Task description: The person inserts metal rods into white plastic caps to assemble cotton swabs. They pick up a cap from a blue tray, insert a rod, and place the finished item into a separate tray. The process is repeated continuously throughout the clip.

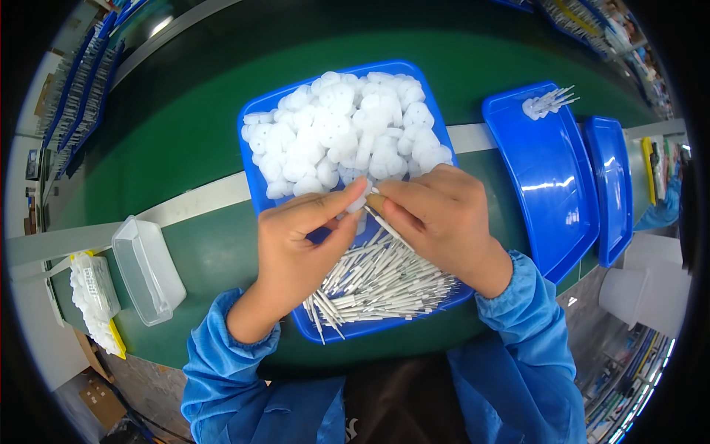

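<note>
At the far left we saw a clear plastic box (151, 270) on the green belt (185, 140). Our left hand (299, 240) pinched a small white plastic cap (358, 203) between thumb and forefinger, over the middle blue tray (255, 177). Our right hand (436, 214) closed its fingertips on a thin white stick (386, 226), meeting the cap. Both pieces looked light, stiff and smooth, best gripped near the joining ends. More caps (344, 129) lay far, sticks (384, 285) near. Right, another blue tray (551, 185) held a few assembled pieces (547, 102).
</note>
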`<state>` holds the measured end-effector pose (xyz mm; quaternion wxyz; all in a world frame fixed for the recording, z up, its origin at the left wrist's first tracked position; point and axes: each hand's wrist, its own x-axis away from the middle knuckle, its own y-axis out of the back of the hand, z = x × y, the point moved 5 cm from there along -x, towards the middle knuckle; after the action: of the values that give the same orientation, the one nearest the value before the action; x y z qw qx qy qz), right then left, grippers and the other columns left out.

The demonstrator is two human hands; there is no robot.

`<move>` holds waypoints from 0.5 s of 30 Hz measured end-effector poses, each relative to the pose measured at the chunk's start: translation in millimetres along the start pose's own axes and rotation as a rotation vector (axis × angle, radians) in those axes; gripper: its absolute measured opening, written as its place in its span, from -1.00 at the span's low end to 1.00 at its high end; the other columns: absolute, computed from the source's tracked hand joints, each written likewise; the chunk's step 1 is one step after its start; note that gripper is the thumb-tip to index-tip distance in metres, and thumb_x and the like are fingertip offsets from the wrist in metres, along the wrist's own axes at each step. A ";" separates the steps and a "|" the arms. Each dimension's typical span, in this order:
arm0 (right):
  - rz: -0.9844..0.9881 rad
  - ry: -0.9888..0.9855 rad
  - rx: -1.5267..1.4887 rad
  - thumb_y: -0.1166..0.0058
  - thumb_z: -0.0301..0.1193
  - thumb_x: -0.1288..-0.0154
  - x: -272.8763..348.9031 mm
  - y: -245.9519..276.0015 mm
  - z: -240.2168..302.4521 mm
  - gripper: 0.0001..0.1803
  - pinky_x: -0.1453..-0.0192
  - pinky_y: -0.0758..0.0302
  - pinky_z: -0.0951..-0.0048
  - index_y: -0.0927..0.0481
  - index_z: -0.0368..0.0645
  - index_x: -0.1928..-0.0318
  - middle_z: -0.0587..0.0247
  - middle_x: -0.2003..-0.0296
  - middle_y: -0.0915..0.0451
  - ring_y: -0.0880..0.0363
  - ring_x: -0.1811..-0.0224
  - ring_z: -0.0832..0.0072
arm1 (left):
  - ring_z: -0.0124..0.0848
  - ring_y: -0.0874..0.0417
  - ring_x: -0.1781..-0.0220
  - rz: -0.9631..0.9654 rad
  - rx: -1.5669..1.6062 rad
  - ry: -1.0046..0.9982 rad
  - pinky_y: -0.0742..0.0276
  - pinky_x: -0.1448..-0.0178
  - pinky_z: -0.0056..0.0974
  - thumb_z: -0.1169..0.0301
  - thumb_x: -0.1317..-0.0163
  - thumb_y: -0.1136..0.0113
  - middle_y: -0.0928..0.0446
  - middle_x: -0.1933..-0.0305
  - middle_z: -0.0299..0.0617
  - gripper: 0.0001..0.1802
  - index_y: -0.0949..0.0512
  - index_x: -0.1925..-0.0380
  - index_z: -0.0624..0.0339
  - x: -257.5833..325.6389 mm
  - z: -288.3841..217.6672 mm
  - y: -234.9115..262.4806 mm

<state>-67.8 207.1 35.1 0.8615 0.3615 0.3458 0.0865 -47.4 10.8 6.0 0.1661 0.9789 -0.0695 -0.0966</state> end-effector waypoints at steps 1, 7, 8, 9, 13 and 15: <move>-0.002 0.004 0.001 -0.57 -0.45 -0.22 0.4 -0.3 -0.3 -0.85 0.35 -0.56 0.27 -0.83 -0.13 0.23 0.27 0.47 -0.79 -0.74 0.49 0.29 | -0.52 -0.83 0.28 0.004 0.006 0.012 -0.72 0.10 -0.40 0.71 -0.30 -0.45 -0.86 0.17 -0.13 -0.44 -0.82 -0.28 0.04 0.3 -0.1 -0.3; -0.050 0.061 0.123 -0.60 -0.41 -0.21 4.5 6.9 5.3 -0.80 0.38 -0.48 0.32 -0.85 -0.10 0.18 0.37 0.53 -0.73 -0.69 0.54 0.39 | -0.50 -0.81 0.05 -0.010 0.253 0.026 -0.74 0.09 -0.37 0.61 -0.31 -0.58 -0.85 0.00 -0.10 -0.42 -0.76 -0.35 0.14 -2.8 0.9 -7.1; -0.062 0.080 0.156 -0.61 -0.40 -0.21 6.9 8.0 6.9 -0.79 0.36 -0.47 0.34 -0.85 -0.10 0.16 0.39 0.52 -0.73 -0.69 0.52 0.42 | -0.48 -0.80 0.02 0.006 0.250 0.046 -0.74 0.09 -0.37 0.60 -0.29 -0.60 -0.84 -0.04 -0.10 -0.42 -0.75 -0.34 0.15 -2.3 4.4 -7.7; -0.075 0.101 0.187 -0.61 -0.39 -0.21 7.7 9.9 8.3 -0.77 0.35 -0.47 0.35 -0.86 -0.09 0.14 0.42 0.52 -0.72 -0.69 0.51 0.45 | -0.47 -0.79 -0.01 0.020 0.245 0.064 -0.73 0.09 -0.37 0.59 -0.27 -0.62 -0.83 -0.08 -0.10 -0.41 -0.75 -0.33 0.17 -1.9 8.5 -7.5; -0.049 0.139 0.172 -0.60 -0.40 -0.13 6.7 23.8 11.1 -0.61 0.17 -0.51 0.35 -0.88 -0.04 -0.01 0.41 0.33 -0.78 -0.75 0.30 0.44 | -0.43 -0.79 -0.07 0.011 0.272 -0.021 -0.71 0.08 -0.39 0.60 -0.21 -0.65 -0.78 -0.15 -0.13 -0.44 -0.77 -0.25 0.18 -4.1 1.8 -1.6; -0.061 0.107 0.168 -0.58 -0.42 -0.09 9.7 28.6 13.7 -0.53 0.08 -0.53 0.33 -0.87 -0.01 -0.09 0.38 0.19 -0.80 -0.77 0.18 0.41 | -0.36 -0.77 -0.13 0.019 0.211 -0.109 -0.70 0.01 -0.35 0.61 -0.18 -0.65 -0.74 -0.21 -0.13 -0.39 -0.76 -0.28 0.18 -6.6 -3.4 1.0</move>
<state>-48.6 223.9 56.4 0.8107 0.4168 0.4081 0.0498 -53.2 12.1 10.6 0.0589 0.9836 -0.0973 -0.1403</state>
